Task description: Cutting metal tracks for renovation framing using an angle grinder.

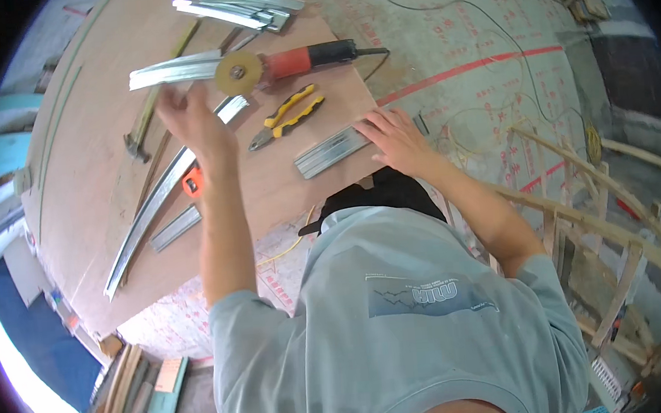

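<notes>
My left hand (196, 128) is raised over the board, just below a bundle of short shiny metal channels (172, 70); its fingers are somewhat blurred but look apart, with nothing visible between them. Beside the bundle lies an angle grinder (288, 62) with a red and black body and a yellowish disc. My right hand (396, 137) lies with fingers stretched out on the end of some short metal channels (330, 154) at the board's edge. Between my hands are combination pliers (286, 118) with yellow and black handles. A long metal channel (148, 201) runs beneath my left wrist.
On the wooden board (75, 219) lie a hammer (138, 146), an orange tape measure (193, 182), a short metal channel (175, 228) and a far pile of metal channels (241, 10). A cable (478, 12) crosses the floor. Wooden framing (604, 231) stands at the right.
</notes>
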The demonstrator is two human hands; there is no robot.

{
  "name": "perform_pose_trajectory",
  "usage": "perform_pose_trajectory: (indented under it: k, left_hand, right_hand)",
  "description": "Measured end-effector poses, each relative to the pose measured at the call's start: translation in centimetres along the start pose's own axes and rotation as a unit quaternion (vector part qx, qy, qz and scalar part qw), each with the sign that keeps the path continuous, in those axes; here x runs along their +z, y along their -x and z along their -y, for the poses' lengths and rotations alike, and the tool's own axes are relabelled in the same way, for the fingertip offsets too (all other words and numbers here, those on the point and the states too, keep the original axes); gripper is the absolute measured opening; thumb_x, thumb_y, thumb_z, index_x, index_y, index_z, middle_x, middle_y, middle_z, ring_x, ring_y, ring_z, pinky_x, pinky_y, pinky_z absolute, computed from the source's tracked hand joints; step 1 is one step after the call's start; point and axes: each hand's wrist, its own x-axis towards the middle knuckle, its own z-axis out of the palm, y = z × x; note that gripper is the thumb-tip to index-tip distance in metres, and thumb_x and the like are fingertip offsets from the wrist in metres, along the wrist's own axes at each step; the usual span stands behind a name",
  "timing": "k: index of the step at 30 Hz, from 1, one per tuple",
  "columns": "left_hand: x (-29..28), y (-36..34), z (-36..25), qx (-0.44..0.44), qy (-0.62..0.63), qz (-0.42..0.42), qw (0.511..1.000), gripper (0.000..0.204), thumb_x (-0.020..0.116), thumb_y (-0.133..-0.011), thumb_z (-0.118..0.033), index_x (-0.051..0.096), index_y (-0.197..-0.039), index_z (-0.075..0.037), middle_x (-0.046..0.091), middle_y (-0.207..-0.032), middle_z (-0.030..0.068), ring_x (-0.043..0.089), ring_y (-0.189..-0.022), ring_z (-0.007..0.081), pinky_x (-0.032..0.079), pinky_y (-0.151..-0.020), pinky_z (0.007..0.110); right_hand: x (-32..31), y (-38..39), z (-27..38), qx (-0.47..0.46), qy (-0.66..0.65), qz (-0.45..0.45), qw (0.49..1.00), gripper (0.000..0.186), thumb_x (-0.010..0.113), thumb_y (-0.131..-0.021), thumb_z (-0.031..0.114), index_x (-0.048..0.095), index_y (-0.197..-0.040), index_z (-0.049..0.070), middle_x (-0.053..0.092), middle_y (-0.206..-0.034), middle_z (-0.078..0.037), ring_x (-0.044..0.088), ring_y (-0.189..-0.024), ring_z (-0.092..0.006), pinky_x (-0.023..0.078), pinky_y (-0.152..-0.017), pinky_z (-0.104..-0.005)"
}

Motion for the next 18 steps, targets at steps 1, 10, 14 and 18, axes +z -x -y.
perform_pose_trajectory:
  k: [1, 10, 14, 18]
  left_hand:
    - [-2.1, 2.8, 0.5, -0.015, -0.046, -0.017, 0.999, 0.066, 0.066, -0.089, -0.007, 0.038, -0.148, 0.004, 0.044, -0.141, 0.018, 0.046, -0.128, 0.0269, 0.038, -0.109, 0.037]
    - [-21.2, 21.7, 3.5, -0.136, -0.269, -0.226, 0.926, 0.055, 0.059, -0.091, -0.005, 0.044, -0.144, 0.0, 0.047, -0.138, 0.014, 0.045, -0.123, 0.0254, 0.043, -0.1, 0.039]
    - [-24.1, 28.5, 5.9, -0.162, -0.285, -0.293, 0.898, 0.052, 0.063, -0.089, -0.002, 0.05, -0.14, 0.001, 0.05, -0.133, 0.0151, 0.048, -0.118, 0.0253, 0.042, -0.101, 0.04]
    - [-25.1, 34.0, 7.1, -0.236, -0.349, -0.242, 0.874, 0.052, 0.061, -0.087, -0.004, 0.05, -0.138, 0.001, 0.051, -0.132, 0.0157, 0.05, -0.114, 0.0265, 0.043, -0.099, 0.041]
  right_hand:
    - [1.9, -1.4, -1.4, -0.03, 0.033, 0.046, 0.998, 0.064, 0.083, -0.075, 0.017, 0.056, -0.133, 0.009, 0.054, -0.133, -0.011, 0.051, -0.126, -0.0307, 0.037, -0.108, -0.0495]
    - [-1.5, -8.3, -3.2, -0.09, -0.085, 0.026, 0.992, 0.051, 0.082, -0.076, 0.016, 0.06, -0.121, 0.005, 0.06, -0.118, -0.013, 0.058, -0.109, -0.033, 0.048, -0.097, -0.044]
    - [-5.2, -21.4, -2.8, 0.064, -0.227, -0.03, 0.971, 0.042, 0.08, -0.083, 0.028, 0.065, -0.111, 0.001, 0.071, -0.103, -0.017, 0.068, -0.094, -0.0326, 0.053, -0.086, -0.042]
    - [-2.9, -36.3, -4.8, 0.057, -0.122, -0.01, 0.991, 0.056, 0.08, -0.08, 0.047, 0.068, -0.11, 0.001, 0.074, -0.102, -0.017, 0.07, -0.096, -0.0316, 0.054, -0.086, -0.0412]
